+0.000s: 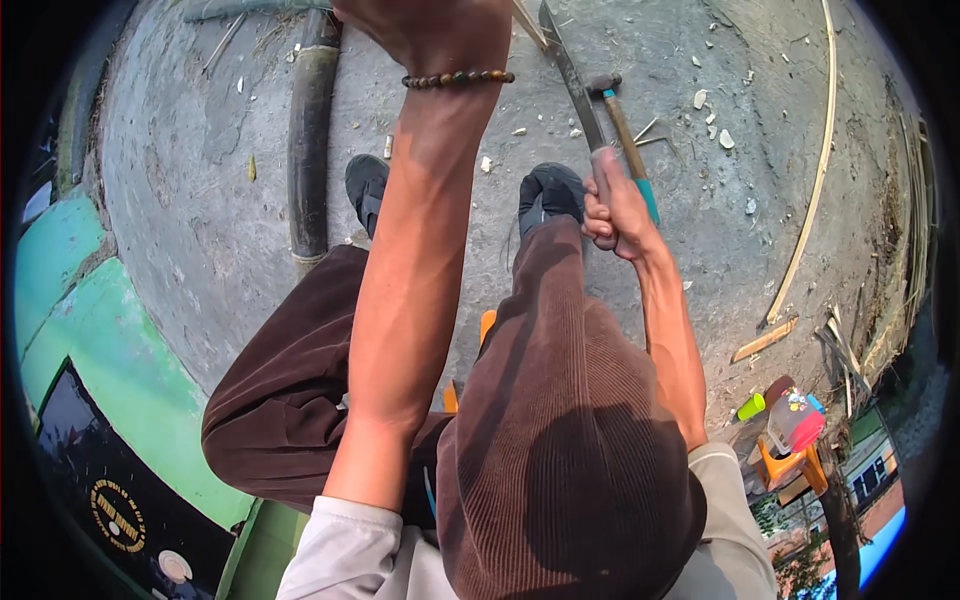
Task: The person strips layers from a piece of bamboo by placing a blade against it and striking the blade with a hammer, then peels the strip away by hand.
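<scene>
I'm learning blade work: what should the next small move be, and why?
Perhaps ease the long dark metal blade toward the thin tan strip at the picture's top edge: the right hand holds the blade, whose upper end appears close beside that strip.

Grey ground [740, 260] — hammer [627, 138] (teal-gripped), dark pole [313, 140], long pale strip [823, 160], white chips [727, 139]

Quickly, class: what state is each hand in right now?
Left hand: cut off by the top edge; open or closed cannot be told.
Right hand: closed, holding a machete by its handle.
</scene>
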Demonstrator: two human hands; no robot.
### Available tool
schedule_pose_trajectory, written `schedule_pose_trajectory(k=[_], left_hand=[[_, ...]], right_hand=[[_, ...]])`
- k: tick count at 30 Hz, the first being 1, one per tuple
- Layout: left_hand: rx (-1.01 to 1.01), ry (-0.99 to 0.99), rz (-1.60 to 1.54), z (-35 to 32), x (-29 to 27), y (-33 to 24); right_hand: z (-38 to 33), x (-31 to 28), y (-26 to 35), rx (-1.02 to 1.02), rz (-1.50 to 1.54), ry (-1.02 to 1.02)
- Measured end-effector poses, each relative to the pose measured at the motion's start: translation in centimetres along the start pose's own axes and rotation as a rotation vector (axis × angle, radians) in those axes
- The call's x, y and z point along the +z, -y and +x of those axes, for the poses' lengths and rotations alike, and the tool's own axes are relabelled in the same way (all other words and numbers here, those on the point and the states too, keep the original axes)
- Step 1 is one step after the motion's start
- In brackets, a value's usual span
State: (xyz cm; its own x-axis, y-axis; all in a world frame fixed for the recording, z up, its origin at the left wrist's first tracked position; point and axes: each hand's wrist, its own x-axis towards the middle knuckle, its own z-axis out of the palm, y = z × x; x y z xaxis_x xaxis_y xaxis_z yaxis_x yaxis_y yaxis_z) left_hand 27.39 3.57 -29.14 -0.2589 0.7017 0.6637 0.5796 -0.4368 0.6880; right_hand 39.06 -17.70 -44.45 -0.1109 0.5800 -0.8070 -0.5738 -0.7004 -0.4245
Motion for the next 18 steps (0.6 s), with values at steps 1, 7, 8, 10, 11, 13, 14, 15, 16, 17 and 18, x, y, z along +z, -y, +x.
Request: schedule_pose_trajectory(k=[1, 7, 8, 10, 11, 13, 14, 15, 16, 17, 18], left_hand=[[0.053, 0.025, 0.006, -0.1, -0.4, -0.6], [0.038, -0.008, 0.039, 0.1, 0.8, -0.3], [0.020, -0.007, 0.044, -0.3, 0.7, -0.3], [-0.081, 0.024, 0.002, 0.5, 0.3, -0.2], [-0.066, 0.013, -0.001, 1.0, 0.4, -0.6], [-0.147, 0.088, -0.022, 0.8, -0.6, -1.8], [0.010, 0.001, -0.033, 0.4, 0.4, 0.3], [0.017, -0.006, -0.040, 0.6, 0.4, -0.1], [-0.058, 0.014, -0.017, 0.7, 0.2, -0.7], [-0.148, 0.040, 0.007, 0.6, -0.1, -1.5], [0.009, 0.022, -0.001, 0.3, 0.1, -0.8]], right_hand=[[-0.2, -1.2, -0.3, 0.114, 0.489, 0.294], [-0.9, -0.9, -1.7, -0.654, -0.568, -0.215], [0.3, -2.1, -2.8, -0.590, -0.738, -0.262], [1.0, -3.3, -2.3, -0.361, -0.626, -0.215], [1.8, -3.4, -1.8, -0.142, -0.516, -0.157], [-1.5, -1.5, -0.5, 0.073, -0.049, 0.008], [-2.4, -0.7, 0.2, 0.004, -0.001, 0.028], [-2.5, 0.0, 0.4, -0.067, 0.046, 0.057], [-2.5, 0.7, -0.5, -0.326, -0.303, -0.067], [-2.2, 0.0, -1.0, -0.326, -0.308, -0.075], [-1.8, -1.2, -2.0, -0.592, -0.594, -0.192]])
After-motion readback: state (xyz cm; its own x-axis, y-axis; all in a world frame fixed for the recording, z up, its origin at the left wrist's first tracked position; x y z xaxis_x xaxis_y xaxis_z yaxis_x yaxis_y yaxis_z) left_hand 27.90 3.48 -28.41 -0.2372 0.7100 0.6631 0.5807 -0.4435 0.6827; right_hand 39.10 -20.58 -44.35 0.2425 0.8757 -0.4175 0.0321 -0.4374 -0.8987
